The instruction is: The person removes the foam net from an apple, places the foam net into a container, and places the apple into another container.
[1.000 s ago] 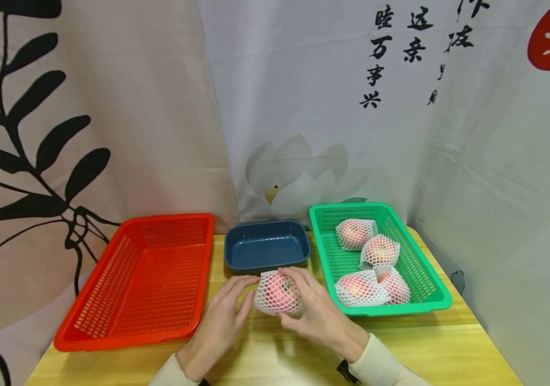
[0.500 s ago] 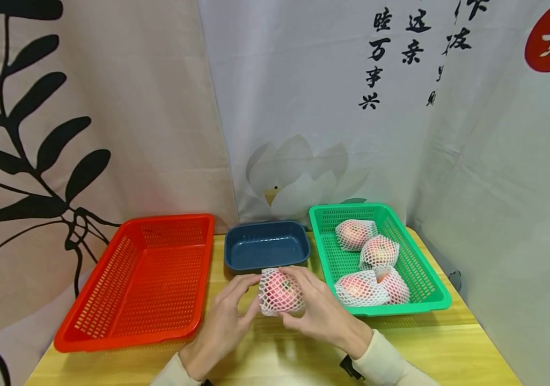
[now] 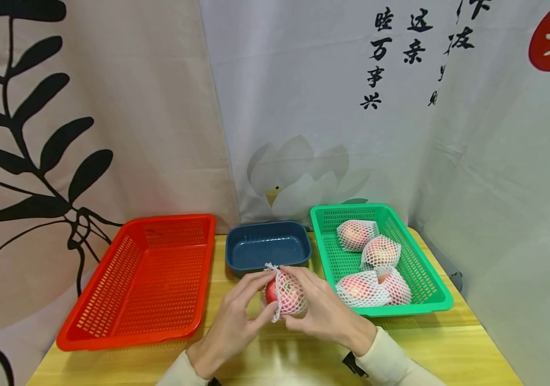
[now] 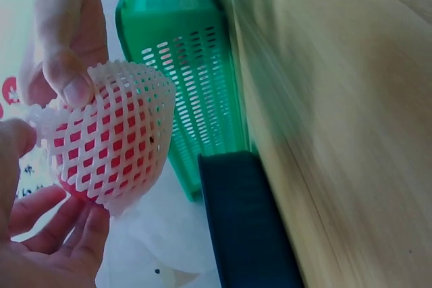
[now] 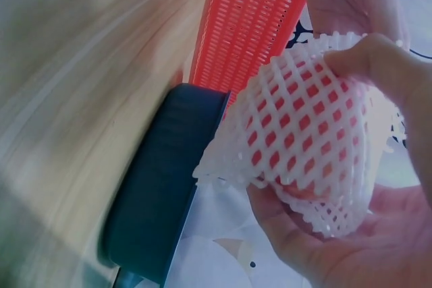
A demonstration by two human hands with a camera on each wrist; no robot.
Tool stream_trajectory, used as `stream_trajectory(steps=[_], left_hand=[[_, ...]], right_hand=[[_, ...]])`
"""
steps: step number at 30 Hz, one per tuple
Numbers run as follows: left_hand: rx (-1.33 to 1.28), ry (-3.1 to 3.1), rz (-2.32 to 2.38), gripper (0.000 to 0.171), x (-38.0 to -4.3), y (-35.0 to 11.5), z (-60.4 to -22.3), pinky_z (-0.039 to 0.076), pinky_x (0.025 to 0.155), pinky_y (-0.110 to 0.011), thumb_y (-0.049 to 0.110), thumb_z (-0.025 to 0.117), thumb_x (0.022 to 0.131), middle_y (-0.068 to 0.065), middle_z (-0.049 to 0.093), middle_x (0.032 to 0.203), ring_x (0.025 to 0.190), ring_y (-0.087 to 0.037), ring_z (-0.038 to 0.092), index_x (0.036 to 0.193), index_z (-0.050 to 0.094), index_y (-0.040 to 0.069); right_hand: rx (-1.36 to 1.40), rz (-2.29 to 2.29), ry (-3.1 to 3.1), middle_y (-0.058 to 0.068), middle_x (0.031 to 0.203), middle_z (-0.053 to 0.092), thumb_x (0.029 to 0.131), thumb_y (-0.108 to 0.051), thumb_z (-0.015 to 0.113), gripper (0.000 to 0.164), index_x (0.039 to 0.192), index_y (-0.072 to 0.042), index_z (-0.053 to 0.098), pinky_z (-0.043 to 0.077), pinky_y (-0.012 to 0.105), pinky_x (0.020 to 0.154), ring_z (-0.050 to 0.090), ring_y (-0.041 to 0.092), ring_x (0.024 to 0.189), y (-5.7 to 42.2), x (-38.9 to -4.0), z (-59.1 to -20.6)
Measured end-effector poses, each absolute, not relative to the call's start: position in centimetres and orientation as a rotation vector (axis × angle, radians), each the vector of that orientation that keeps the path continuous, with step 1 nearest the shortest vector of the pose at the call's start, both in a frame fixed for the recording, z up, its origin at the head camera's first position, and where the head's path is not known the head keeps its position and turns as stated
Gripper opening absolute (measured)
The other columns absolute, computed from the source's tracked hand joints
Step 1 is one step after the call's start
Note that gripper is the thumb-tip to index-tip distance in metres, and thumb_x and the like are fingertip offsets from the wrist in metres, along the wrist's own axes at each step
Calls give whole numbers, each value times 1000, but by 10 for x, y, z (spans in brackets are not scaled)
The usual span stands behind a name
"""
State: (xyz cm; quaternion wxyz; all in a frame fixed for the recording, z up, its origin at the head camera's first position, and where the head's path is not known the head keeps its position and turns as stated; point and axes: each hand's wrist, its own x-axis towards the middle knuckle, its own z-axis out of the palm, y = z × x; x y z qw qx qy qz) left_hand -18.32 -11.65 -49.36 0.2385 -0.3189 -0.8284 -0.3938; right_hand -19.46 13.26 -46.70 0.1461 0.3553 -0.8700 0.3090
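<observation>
A red apple (image 3: pixel 271 291) in a white foam net sleeve (image 3: pixel 292 295) is held up in front of the blue dish, between both hands. On its left side the net's edge is drawn back and bunched, and bare red skin shows there. My left hand (image 3: pixel 242 312) pinches that edge of the net between fingers and thumb. From the other side my right hand (image 3: pixel 330 313) grips the netted apple, thumb below and fingers above. In the right wrist view the net (image 5: pixel 304 126) stretches over the apple, with a thumb pressed on it.
A red basket (image 3: pixel 161 338) stands on the left of the wooden table (image 3: pixel 303 359). Behind the hands is the dark blue dish (image 3: pixel 269 247). On the right, a green basket (image 3: pixel 429 292) contains several netted apples (image 3: pixel 358 234). A printed curtain (image 3: pixel 159 134) hangs behind.
The left hand has moved right and up to the net's edge, which is now bunched and drawn back, baring red skin. The right hand keeps its grip, shifted slightly right.
</observation>
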Motion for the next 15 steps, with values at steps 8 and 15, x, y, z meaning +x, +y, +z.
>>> stream_trajectory(steps=[8,15], left_hand=[[-928,-2276,-1045,67,-185,-114,-496,65,117,-38,-6,84,96,-11,71,160,139,-27,77,159,68,6],[-944,-2353,-1075,81,-184,-113,-493,60,124,-43,1,90,95,-6,64,168,152,-29,68,170,60,17]], right_hand=[[1044,924,-2525,12,160,69,83,-22,102,100,168,-2,53,68,42,111,75,23,137,137,-196,-466],[1078,936,-2526,12,163,67,82,-18,101,104,171,-2,49,69,39,109,76,24,135,139,-195,-465]])
